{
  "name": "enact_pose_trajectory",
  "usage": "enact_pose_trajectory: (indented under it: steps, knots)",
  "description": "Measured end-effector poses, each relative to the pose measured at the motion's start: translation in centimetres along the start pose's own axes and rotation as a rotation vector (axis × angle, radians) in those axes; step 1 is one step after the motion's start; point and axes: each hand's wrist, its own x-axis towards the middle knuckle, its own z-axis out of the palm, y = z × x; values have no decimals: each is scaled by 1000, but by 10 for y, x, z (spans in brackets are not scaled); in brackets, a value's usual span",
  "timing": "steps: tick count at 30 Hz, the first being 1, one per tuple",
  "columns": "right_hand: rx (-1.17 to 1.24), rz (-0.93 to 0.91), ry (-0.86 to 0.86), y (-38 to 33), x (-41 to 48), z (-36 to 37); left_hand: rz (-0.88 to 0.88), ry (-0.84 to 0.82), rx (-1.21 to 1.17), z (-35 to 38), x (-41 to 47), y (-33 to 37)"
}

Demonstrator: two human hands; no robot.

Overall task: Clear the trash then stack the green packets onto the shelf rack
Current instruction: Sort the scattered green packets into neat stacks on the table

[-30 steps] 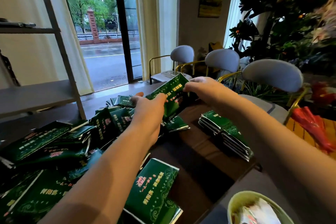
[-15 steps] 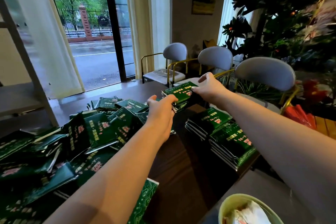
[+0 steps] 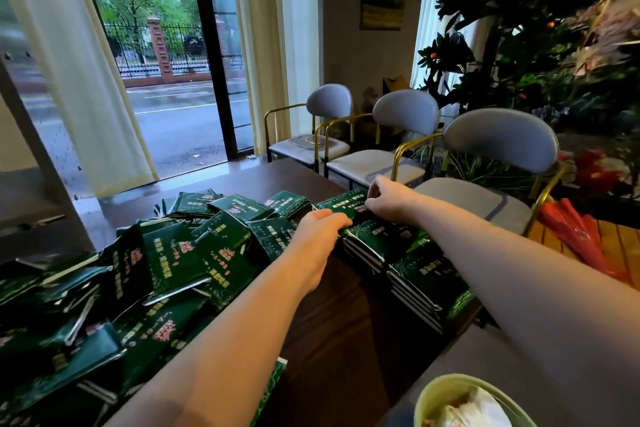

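Note:
A loose heap of green packets (image 3: 194, 253) covers the left half of the dark table (image 3: 332, 322). Two neat stacks of green packets (image 3: 415, 274) stand along the table's right edge. My left hand (image 3: 320, 224) and my right hand (image 3: 388, 199) both grip one green packet (image 3: 341, 206) by its ends, holding it flat over the far stack. A pale green bin (image 3: 446, 392) with crumpled white trash inside sits at the bottom right. Only a grey post of the shelf rack (image 3: 38, 163) shows at the left edge.
Three grey chairs with gold frames (image 3: 491, 146) line the table's right side. A large plant with orange fruit (image 3: 519, 28) stands behind them. Red folded items (image 3: 571, 232) lie on a wooden surface at right. A glass door (image 3: 166, 80) with curtains is straight ahead.
Both hands have carried the green packet rightward and down from the heap to above the far stack. The view has swung right, so the shelf rack has slid mostly out of sight.

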Motion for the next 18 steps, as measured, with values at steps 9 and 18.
enact_pose_trajectory:
  steps: [9, 18]
  knots:
    - [-55, 59, -10, -2, -8, 0, -20, -47, 67, 0, -12, 5]
    - [57, -204, 294, -72, -46, 15, 158, 154, 421, -63, -51, 29]
